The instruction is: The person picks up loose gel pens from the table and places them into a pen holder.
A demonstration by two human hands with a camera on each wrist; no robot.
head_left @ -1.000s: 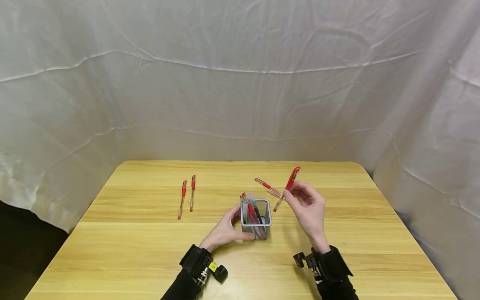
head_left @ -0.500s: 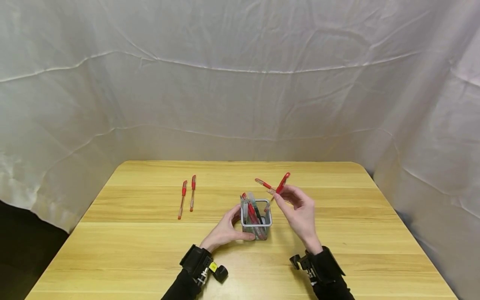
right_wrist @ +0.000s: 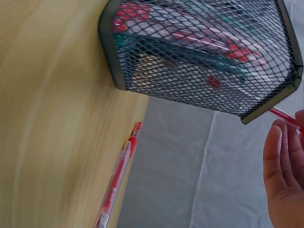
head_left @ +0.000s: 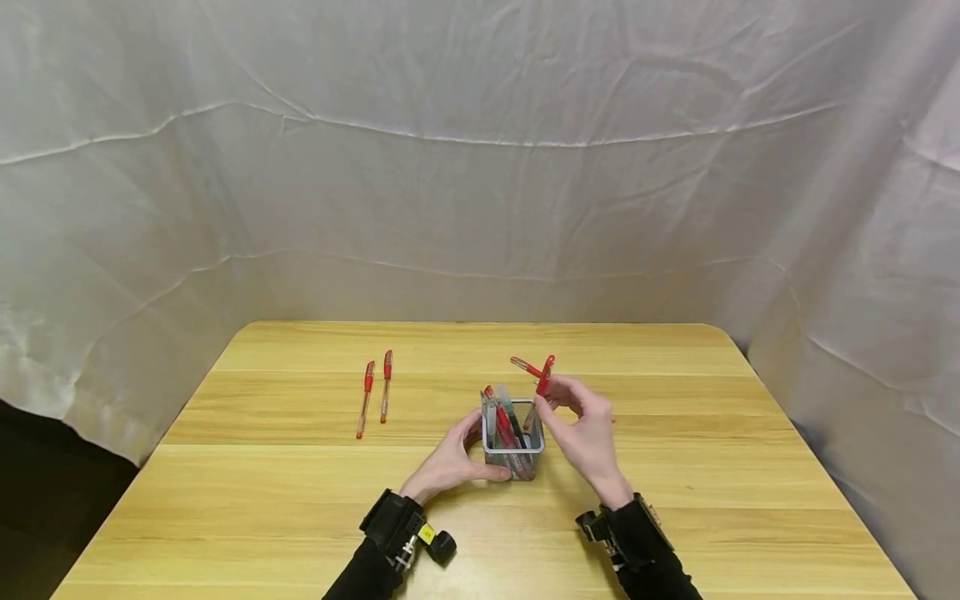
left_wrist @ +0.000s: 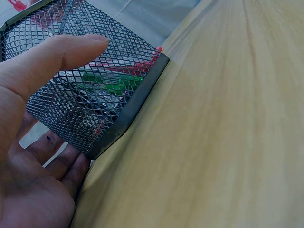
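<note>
A grey wire-mesh pen holder point(head_left: 512, 451) stands upright on the table with several pens inside, red-capped, green and dark ones among them. My left hand point(head_left: 452, 463) grips it from the left, the thumb point(left_wrist: 71, 51) across the mesh and the other fingers round another side. Between thumb and fingertips my right hand point(head_left: 585, 429) pinches a clear red-capped pen point(head_left: 546, 374) just above the holder's right rim. That pen tilts, cap up, its lower end inside the opening; in the right wrist view its red shaft point(right_wrist: 283, 115) shows at the rim.
Two red-capped pens point(head_left: 365, 400) lie side by side on the table's left part. Behind my right hand lies another red pen point(head_left: 526, 366), partly hidden, with more red pen visible beyond the knuckles. Pale grey cloth point(head_left: 480, 208) hangs behind the wooden table point(head_left: 285, 508).
My right hand has moved left with the pen, bringing its lower end from the holder's right side to inside the opening. The left hand and holder have stayed still.
</note>
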